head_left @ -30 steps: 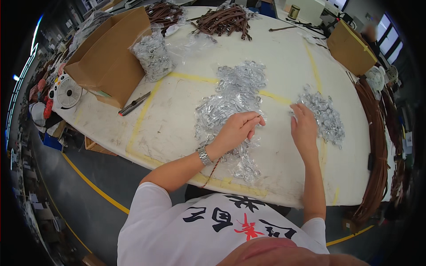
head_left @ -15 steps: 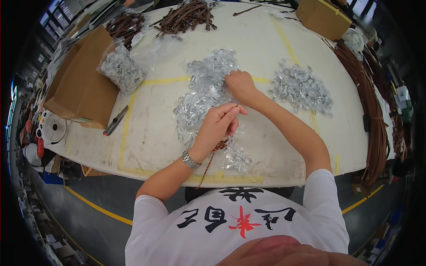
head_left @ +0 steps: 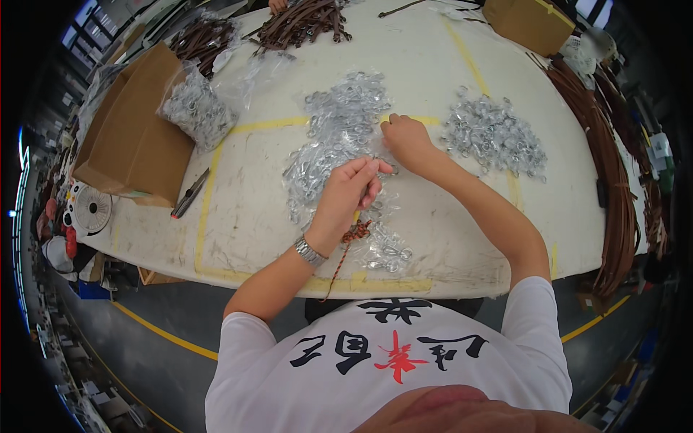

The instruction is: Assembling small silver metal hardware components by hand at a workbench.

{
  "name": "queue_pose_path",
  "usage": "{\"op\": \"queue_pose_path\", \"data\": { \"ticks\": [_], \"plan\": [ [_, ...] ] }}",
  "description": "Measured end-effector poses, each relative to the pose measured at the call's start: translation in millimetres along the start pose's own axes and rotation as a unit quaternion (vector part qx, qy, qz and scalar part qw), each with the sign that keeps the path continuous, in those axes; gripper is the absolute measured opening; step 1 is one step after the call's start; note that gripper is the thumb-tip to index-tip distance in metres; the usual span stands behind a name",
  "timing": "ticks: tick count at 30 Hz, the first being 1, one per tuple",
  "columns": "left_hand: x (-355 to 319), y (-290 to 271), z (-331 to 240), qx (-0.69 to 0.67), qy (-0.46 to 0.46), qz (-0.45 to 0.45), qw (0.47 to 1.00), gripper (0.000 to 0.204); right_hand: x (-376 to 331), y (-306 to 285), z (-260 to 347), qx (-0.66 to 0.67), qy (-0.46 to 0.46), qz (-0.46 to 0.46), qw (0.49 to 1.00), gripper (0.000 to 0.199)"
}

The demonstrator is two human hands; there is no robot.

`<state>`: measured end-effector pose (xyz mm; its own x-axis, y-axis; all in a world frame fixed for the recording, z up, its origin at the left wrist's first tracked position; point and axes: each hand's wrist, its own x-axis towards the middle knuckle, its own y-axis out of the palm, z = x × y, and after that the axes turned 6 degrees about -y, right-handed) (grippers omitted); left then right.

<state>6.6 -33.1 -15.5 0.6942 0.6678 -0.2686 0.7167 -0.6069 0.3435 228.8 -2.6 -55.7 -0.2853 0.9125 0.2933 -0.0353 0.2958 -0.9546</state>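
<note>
A long heap of small clear plastic bags point(head_left: 332, 137), with silvery metal hooks or clasps inside, lies across the middle of the table. My left hand point(head_left: 348, 193), with a metal watch point(head_left: 310, 251) at its wrist, is over the heap's right edge, fingers curled and thumb pressed in. Just beyond it, my right hand point(head_left: 410, 144) is closed, fingertips pinched close to clear plastic. What either hand grips is too small or hidden to make out. Below my left hand lie a brown braided cord point(head_left: 355, 232) and several more bagged metal pieces point(head_left: 388, 251).
A second pile of bagged metal pieces point(head_left: 494, 137) lies to the right. At left stand a cardboard box point(head_left: 133, 133), a full clear bag point(head_left: 198, 108) and a cutter knife point(head_left: 190, 193). Brown straps point(head_left: 299, 25) lie at the back; more straps point(head_left: 606, 166) line the right edge.
My right hand has shifted right, away from the heap. My left hand has turned slightly, its fingers opening a little from the thumb. Another person's hand has appeared at the far edge by the straps.
</note>
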Motion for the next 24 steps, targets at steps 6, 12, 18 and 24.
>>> {"op": "queue_pose_path", "data": {
  "ticks": [6,12,18,24],
  "plan": [
    [-0.1,-6.1,3.5,-0.020,0.000,-0.012,1.000,0.027,3.5,-23.8,10.2,-0.020,0.043,0.097,0.994,0.010],
    [7.2,-5.0,3.2,-0.017,-0.005,-0.011,1.000,0.026,2.5,-2.6,-10.8,-0.006,0.040,0.057,0.998,0.012],
    [6.6,-13.0,-5.4,-0.019,0.020,-0.015,1.000,0.025,-5.8,-37.1,-12.2,0.242,0.118,0.014,0.963,0.019],
    [-6.3,1.9,-17.1,0.060,0.129,-0.093,0.985,0.019,-61.0,-72.6,4.0,0.776,0.205,0.125,0.583,0.024]
  ]
}}
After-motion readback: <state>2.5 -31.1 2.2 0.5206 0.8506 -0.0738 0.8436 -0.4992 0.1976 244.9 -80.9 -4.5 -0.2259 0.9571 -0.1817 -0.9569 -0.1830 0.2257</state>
